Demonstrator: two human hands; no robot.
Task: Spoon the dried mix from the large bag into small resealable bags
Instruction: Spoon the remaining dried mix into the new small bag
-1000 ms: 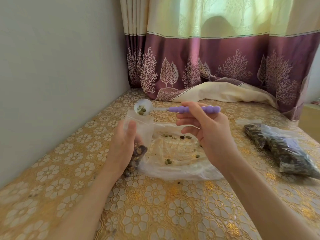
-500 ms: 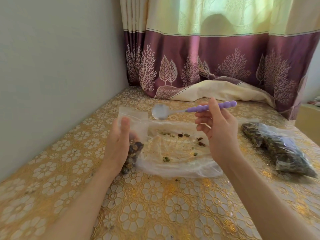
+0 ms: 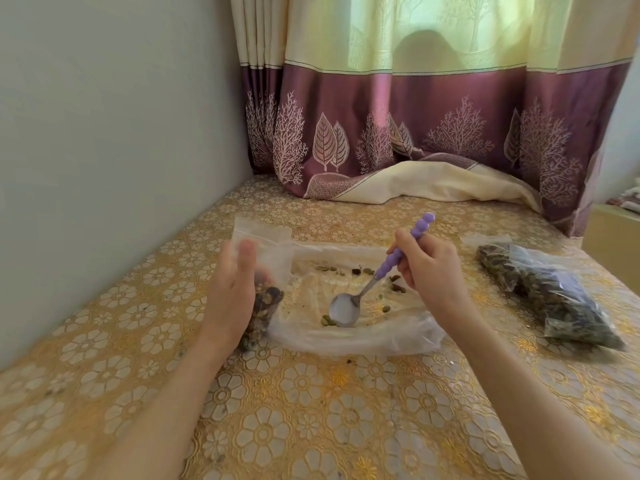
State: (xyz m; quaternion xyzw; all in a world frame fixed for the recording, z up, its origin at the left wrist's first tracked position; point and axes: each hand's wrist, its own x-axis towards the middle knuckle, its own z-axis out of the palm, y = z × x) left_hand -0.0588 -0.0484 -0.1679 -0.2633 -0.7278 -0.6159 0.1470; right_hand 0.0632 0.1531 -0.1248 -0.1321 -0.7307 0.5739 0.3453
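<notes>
My left hand (image 3: 235, 289) holds a small clear resealable bag (image 3: 266, 258) upright, partly filled with dried mix at its bottom. To its right the large clear bag (image 3: 349, 336) lies flat and open on the table, with only a few scattered pieces of dried mix (image 3: 327, 319) inside. My right hand (image 3: 427, 268) grips the purple beaded handle of a metal spoon (image 3: 346, 308). The spoon's empty bowl rests low inside the large bag, right beside a few green pieces.
Filled clear bags of dark dried mix (image 3: 547, 292) lie at the right on the gold floral tablecloth (image 3: 311, 410). A grey wall (image 3: 104, 150) runs along the left. A purple and cream curtain (image 3: 415, 126) hangs at the back, its hem resting on the table.
The spoon tipped its pieces over the small bag's mouth, then swung right and down. Its empty bowl now sits inside the large bag. My left hand kept the small bag upright.
</notes>
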